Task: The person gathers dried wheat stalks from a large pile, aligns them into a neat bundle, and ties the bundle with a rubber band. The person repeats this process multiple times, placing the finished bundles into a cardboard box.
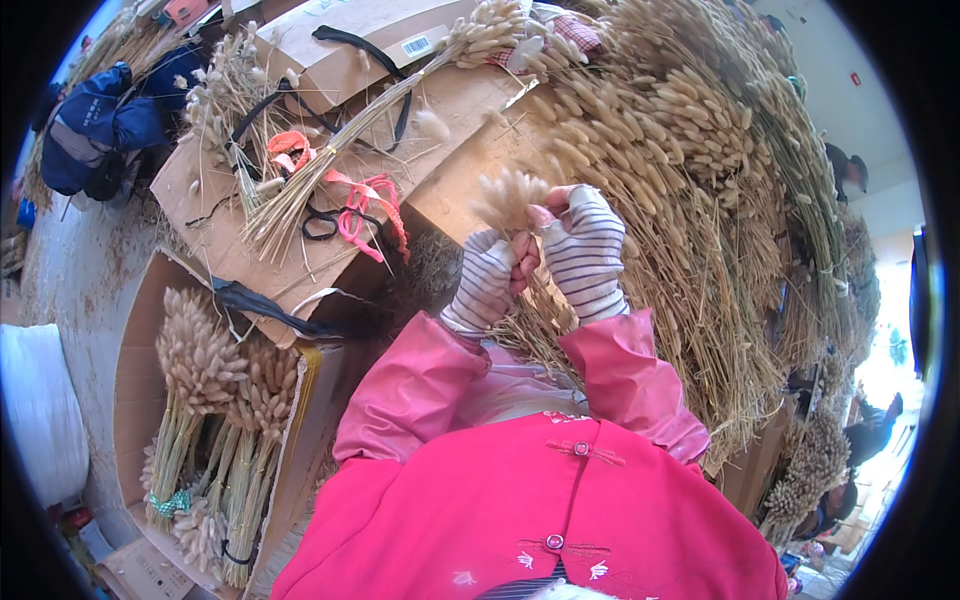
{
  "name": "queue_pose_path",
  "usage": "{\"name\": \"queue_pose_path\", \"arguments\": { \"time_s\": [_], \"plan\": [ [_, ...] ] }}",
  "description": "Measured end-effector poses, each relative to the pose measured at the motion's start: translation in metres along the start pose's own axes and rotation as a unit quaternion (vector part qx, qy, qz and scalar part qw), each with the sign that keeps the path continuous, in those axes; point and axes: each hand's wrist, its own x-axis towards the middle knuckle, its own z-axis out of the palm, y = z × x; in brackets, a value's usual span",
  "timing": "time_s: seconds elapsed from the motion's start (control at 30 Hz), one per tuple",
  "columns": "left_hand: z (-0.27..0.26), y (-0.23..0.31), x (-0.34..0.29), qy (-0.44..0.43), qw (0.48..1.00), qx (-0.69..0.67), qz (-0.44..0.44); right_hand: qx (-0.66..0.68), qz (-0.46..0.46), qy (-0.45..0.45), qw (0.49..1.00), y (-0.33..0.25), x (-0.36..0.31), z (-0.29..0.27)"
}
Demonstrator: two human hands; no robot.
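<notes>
A small bunch of dried bunny-tail grass [510,198] stands up in front of me, its fluffy heads at the top. Around its stems, just below the heads, the bare fingertips of my left hand [490,275] are closed. My right hand [582,245] pinches at the right side of the same bunch, thumb and fingers together. Both hands wear striped fingerless gloves, and pink sleeves cover the forearms. Most of the bunch's stems are hidden behind the hands. A big heap of loose dried bunny-tail grass [690,230] lies right beside my right hand.
Left of the hands, a cardboard surface [440,105] carries a longer bunch [330,150], pink ties [365,215] and black straps [350,38]. An open carton [135,350] at lower left holds tied bunches [200,350]. A blue bag [95,130] and a white roll [42,410] sit farther left.
</notes>
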Motion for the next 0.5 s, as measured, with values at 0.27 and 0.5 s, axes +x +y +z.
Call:
{"name": "queue_pose_path", "arguments": {
  "time_s": [0.27, 0.5],
  "plan": [
    [-0.010, -0.017, 0.010, 0.015, 0.998, 0.004, 0.056, -0.199, -0.094, -0.111, 0.969, -0.034, -0.002, 0.004],
    [-0.020, -0.029, 0.013, 0.033, 0.981, 0.165, 0.097, -0.243, -0.125, -0.141, 0.952, -0.025, -0.005, 0.010]
  ]
}}
